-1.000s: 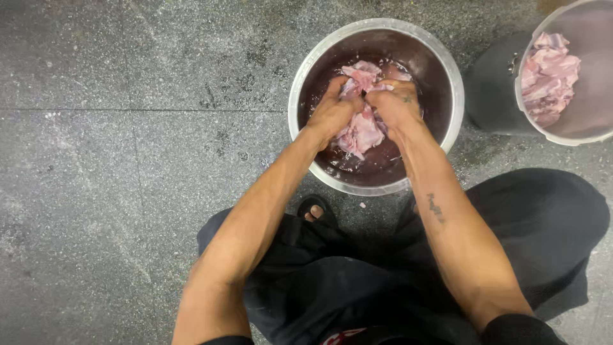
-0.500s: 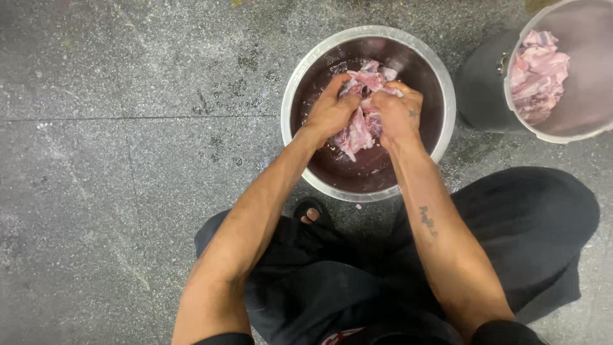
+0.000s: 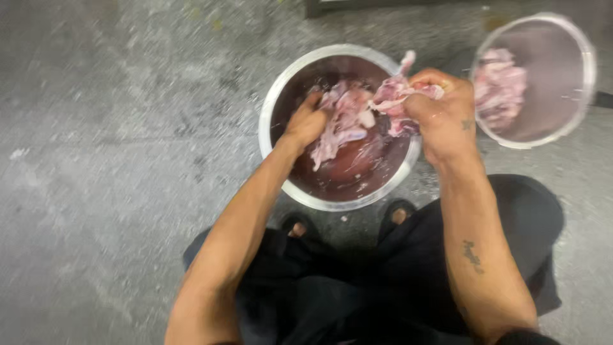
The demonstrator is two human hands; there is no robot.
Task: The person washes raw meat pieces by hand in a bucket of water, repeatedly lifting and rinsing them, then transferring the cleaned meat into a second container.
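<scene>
Over the steel bowl (image 3: pixel 274 108), right hand (image 3: pixel 440 108) fingers clench a raised meat strip (image 3: pixel 393 92); left hand (image 3: pixel 306 124) fingers grip meat (image 3: pixel 348 118) hanging lower, just leftward

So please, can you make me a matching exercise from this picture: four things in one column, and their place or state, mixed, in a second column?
Things:
1. left hand
2. right hand
3. steel bowl
4. second bowl

Place or state:
a. lifts a clump of raw meat over the rim
b. stands at the upper right, meat inside
c. is down among the meat
d. holds dark reddish liquid

Pairs: 1-c, 2-a, 3-d, 4-b
</scene>
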